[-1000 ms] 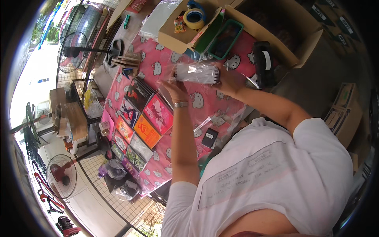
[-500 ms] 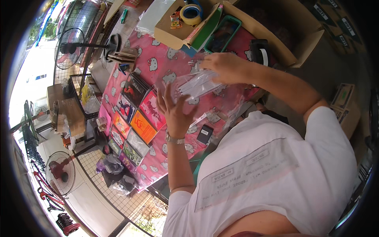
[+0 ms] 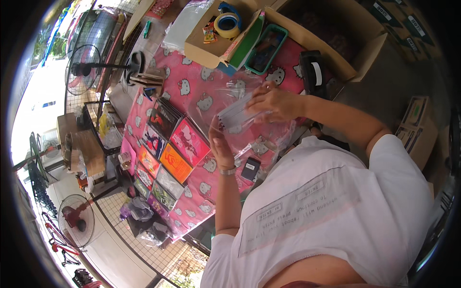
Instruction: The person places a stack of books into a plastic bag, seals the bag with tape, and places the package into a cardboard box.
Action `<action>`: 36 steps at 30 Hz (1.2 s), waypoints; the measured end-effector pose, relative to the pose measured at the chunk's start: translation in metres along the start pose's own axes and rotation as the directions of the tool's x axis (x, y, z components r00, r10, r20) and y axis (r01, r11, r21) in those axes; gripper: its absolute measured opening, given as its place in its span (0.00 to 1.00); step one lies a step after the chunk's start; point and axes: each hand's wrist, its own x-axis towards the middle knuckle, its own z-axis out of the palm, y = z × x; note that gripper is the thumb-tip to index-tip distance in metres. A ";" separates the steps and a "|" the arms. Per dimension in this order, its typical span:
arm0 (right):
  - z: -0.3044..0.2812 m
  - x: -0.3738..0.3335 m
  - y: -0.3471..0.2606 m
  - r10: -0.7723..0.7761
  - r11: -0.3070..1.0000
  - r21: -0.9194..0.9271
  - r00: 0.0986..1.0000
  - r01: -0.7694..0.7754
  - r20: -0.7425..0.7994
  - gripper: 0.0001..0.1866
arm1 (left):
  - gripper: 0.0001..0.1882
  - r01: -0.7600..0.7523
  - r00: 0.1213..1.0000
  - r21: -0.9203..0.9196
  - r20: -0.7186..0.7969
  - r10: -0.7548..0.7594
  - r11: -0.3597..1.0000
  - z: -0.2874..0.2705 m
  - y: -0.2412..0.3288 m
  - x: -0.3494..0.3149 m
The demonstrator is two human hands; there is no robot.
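A clear plastic packet [image 3: 236,116] with white strips or sheets inside lies on the table in front of me. My right hand [image 3: 277,103] is over its far right end, fingers bent down around the plastic. At the near left end of the packet my left hand [image 3: 221,145] stands edge-on, its fingers stretched out beside it. More loose clear film spreads around the packet. Left of my left hand lie rows of flat square sleeves, among them a pink one [image 3: 189,140] and an orange one [image 3: 175,162].
A pink patterned cloth [image 3: 192,195] covers the table. Beyond stand an open cardboard box [image 3: 204,54] with a tape roll [image 3: 226,25], and a green basket [image 3: 248,63]. A black tape dispenser [image 3: 311,79] is on the right, a small black box [image 3: 250,168] near me, and fans on the left.
My left hand has moved right and closer to the packet, its spread fingers now straight together. My right hand has come down and nearer over the packet.
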 end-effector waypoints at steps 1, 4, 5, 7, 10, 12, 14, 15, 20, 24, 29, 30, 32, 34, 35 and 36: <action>0.003 0.005 -0.003 -0.025 0.997 -0.077 0.999 0.027 0.030 0.22 | 0.35 -0.093 0.995 -0.052 0.024 0.095 0.994 0.013 -0.001 0.000; 0.004 0.006 -0.004 -0.018 0.979 -0.198 0.994 0.040 0.112 0.26 | 0.38 -0.200 0.972 0.265 0.179 0.156 0.943 0.022 0.015 0.010; 0.002 0.005 -0.007 -0.009 0.979 -0.204 0.994 0.031 0.108 0.26 | 0.39 -0.321 0.925 0.519 0.350 0.146 0.792 0.026 0.021 0.012; -0.001 0.002 -0.016 -0.004 0.943 -0.330 0.997 0.031 0.082 0.25 | 0.39 -0.428 0.888 0.601 0.418 0.191 0.675 0.041 0.031 0.020; -0.008 -0.011 -0.030 -0.071 0.942 -0.336 0.982 0.009 -0.174 0.24 | 0.40 -0.556 0.817 0.660 0.546 0.185 0.505 0.035 0.036 0.030; -0.004 -0.054 -0.007 0.156 0.927 -0.232 0.866 -0.294 -0.476 0.23 | 0.41 -0.491 0.839 0.650 0.532 0.112 0.580 0.039 0.036 0.023; 0.010 -0.116 0.028 0.443 0.724 0.074 0.380 -0.686 -0.812 0.20 | 0.41 -0.462 0.849 0.635 0.519 0.101 0.619 0.047 0.030 0.016; 0.022 -0.152 0.045 0.497 0.553 0.220 0.106 -0.803 -0.862 0.19 | 0.41 -0.459 0.858 0.637 0.500 0.122 0.619 0.053 0.026 0.010; 0.037 -0.189 0.048 0.951 0.254 0.840 -0.032 -0.479 -0.306 0.14 | 0.44 -0.558 0.823 0.785 0.566 0.055 0.268 0.076 0.030 -0.009; 0.045 -0.182 0.039 0.970 0.186 0.945 -0.101 -0.269 -0.219 0.12 | 0.42 -0.514 0.854 0.824 0.518 0.050 0.239 0.082 0.032 -0.012; 0.075 -0.189 0.038 0.879 0.476 0.873 0.049 -0.110 -0.474 0.06 | 0.40 -0.504 0.857 0.799 0.510 0.074 0.329 0.078 0.025 -0.007; 0.084 -0.192 0.030 0.882 0.471 0.875 0.066 -0.108 -0.466 0.06 | 0.39 -0.501 0.858 0.795 0.509 0.075 0.342 0.075 0.025 -0.006; 0.098 -0.199 0.015 0.995 -0.070 0.987 0.084 0.142 0.058 0.05 | 0.39 -0.480 0.867 0.789 0.493 0.070 0.383 0.073 0.030 -0.006; 0.105 -0.210 0.043 0.950 -0.243 0.959 0.237 0.147 0.204 0.06 | 0.39 -0.480 0.865 0.765 0.494 0.087 0.430 0.083 0.034 -0.005; 0.106 -0.212 0.057 0.851 -0.427 0.896 0.387 0.120 0.354 0.07 | 0.39 -0.460 0.873 0.760 0.481 0.080 0.460 0.085 0.035 -0.005; 0.100 -0.187 0.057 0.777 -0.414 0.909 0.505 -0.040 0.376 0.06 | 0.38 -0.435 0.884 0.761 0.463 0.068 0.482 0.083 0.035 -0.006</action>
